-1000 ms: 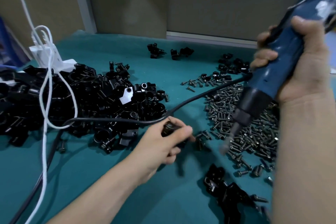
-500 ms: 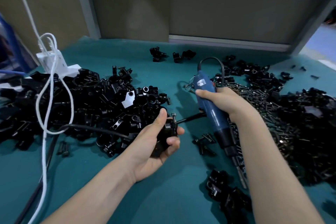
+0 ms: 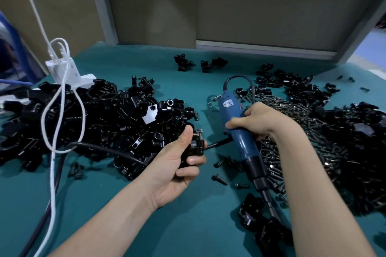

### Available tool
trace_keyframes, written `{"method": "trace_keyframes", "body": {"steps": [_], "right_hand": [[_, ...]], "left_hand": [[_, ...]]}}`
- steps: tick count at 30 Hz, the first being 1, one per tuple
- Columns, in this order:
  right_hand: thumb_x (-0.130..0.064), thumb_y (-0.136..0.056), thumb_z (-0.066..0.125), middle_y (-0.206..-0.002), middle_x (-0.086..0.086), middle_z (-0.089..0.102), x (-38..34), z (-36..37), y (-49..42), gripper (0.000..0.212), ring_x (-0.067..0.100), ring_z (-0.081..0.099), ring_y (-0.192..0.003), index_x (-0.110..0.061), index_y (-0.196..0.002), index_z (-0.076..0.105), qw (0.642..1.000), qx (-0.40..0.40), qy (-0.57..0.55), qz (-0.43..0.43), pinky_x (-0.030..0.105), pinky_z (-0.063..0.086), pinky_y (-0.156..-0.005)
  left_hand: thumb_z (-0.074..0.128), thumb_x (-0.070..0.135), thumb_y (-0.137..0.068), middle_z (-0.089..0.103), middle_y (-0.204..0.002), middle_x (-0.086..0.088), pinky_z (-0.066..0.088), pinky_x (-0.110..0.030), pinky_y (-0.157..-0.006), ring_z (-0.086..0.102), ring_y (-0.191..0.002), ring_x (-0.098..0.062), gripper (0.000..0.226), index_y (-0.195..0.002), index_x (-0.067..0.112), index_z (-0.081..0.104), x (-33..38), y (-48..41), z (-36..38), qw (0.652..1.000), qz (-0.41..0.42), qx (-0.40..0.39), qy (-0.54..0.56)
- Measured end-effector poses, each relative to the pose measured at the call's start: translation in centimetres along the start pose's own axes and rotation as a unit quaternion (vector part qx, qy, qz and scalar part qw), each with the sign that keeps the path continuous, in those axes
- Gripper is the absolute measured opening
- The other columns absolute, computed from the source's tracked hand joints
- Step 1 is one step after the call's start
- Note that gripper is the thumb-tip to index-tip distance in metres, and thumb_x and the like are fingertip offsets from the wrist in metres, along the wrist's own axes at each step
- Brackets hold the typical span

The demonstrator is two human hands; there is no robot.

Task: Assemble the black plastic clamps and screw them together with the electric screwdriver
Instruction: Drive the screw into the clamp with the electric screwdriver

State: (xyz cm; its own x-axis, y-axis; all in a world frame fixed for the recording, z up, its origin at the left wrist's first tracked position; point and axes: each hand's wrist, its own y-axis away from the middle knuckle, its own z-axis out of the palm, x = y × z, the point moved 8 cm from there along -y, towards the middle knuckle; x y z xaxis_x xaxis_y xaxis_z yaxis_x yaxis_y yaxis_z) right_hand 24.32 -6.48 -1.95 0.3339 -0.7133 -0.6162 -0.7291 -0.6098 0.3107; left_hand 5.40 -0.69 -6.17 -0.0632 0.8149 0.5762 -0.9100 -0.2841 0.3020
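Note:
My left hand (image 3: 179, 165) grips a black plastic clamp (image 3: 195, 148) just above the green mat, with a screw (image 3: 200, 132) standing up out of its top. My right hand (image 3: 263, 123) holds the blue electric screwdriver (image 3: 240, 131) by its body, lying low over the mat, bit end pointing toward me and down. The screwdriver's black nose (image 3: 257, 173) is to the right of the clamp, apart from it. Its tip is hidden behind my right forearm.
A big heap of black clamp parts (image 3: 94, 123) fills the left. A pile of screws (image 3: 302, 142) and more black parts (image 3: 359, 148) lie right. Assembled clamps (image 3: 263, 229) sit near the front. A black cable (image 3: 100, 148) and white cord (image 3: 54, 131) cross the left heap.
My right hand brought the screwdriver down from high at the right to low over the mat. My left hand lifted the clamp and turned it, screw upward; since half a second ago little has moved.

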Motion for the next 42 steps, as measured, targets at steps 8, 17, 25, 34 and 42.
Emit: {"method": "trace_keyframes", "body": {"steps": [8, 17, 25, 34, 42], "right_hand": [[-0.044, -0.079, 0.066, -0.078, 0.009, 0.072, 2.2, -4.2, 1.3, 0.04, 0.016, 0.065, -0.055, -0.01, -0.098, 0.055, 0.895, 0.061, -0.441, -0.001, 0.026, 0.054, -0.052], [-0.033, -0.088, 0.053, -0.095, 0.004, 0.072, -1.0, -6.0, 3.0, 0.024, 0.029, 0.067, -0.107, -0.017, -0.104, 0.046, 0.716, 0.008, -0.68, -0.157, 0.065, 0.038, -0.101], [-0.013, -0.088, 0.051, -0.072, 0.0, 0.06, -2.8, -6.3, 3.5, 0.006, 0.009, 0.05, -0.048, -0.01, -0.086, 0.056, 0.642, 0.072, -0.737, -0.2, 0.021, 0.045, -0.046], [-0.008, -0.086, 0.055, -0.069, 0.004, 0.057, -3.2, -6.9, 4.2, 0.016, 0.014, 0.047, -0.046, -0.007, -0.096, 0.042, 0.666, 0.167, -0.696, -0.21, 0.023, 0.042, -0.047], [-0.006, -0.086, 0.055, -0.07, 0.005, 0.056, -4.3, -6.4, 4.8, 0.016, 0.015, 0.046, -0.044, -0.006, -0.097, 0.043, 0.674, 0.167, -0.683, -0.228, 0.023, 0.042, -0.047]], "left_hand": [[0.073, 0.039, -0.057, 0.057, -0.06, -0.002, 0.028, -0.009, -0.029, 0.039, -0.042, -0.003, 0.051, -0.084, -0.001, 0.056, 0.1, 0.0, 0.0, 0.999, 0.021, 0.011, -0.046], [0.069, 0.038, -0.062, 0.063, -0.066, -0.002, 0.031, -0.012, -0.032, 0.039, -0.044, -0.005, 0.043, -0.087, 0.007, 0.053, 0.4, 0.0, 0.1, 0.989, 0.049, 0.014, -0.142], [0.07, 0.042, -0.066, 0.051, -0.063, 0.003, 0.023, -0.013, -0.037, 0.033, -0.048, -0.008, 0.027, -0.077, 0.022, 0.056, 1.2, 0.8, 0.8, 0.941, 0.085, -0.018, -0.326], [0.068, 0.041, -0.069, 0.059, -0.067, -0.001, 0.023, -0.015, -0.038, 0.032, -0.05, -0.009, 0.031, -0.083, 0.018, 0.053, 1.2, 1.2, 0.8, 0.922, 0.075, -0.036, -0.378], [0.068, 0.044, -0.068, 0.061, -0.071, -0.006, 0.023, -0.013, -0.038, 0.033, -0.049, -0.008, 0.03, -0.081, 0.02, 0.055, 0.8, 1.0, 0.1, 0.932, 0.062, -0.03, -0.355]]}}
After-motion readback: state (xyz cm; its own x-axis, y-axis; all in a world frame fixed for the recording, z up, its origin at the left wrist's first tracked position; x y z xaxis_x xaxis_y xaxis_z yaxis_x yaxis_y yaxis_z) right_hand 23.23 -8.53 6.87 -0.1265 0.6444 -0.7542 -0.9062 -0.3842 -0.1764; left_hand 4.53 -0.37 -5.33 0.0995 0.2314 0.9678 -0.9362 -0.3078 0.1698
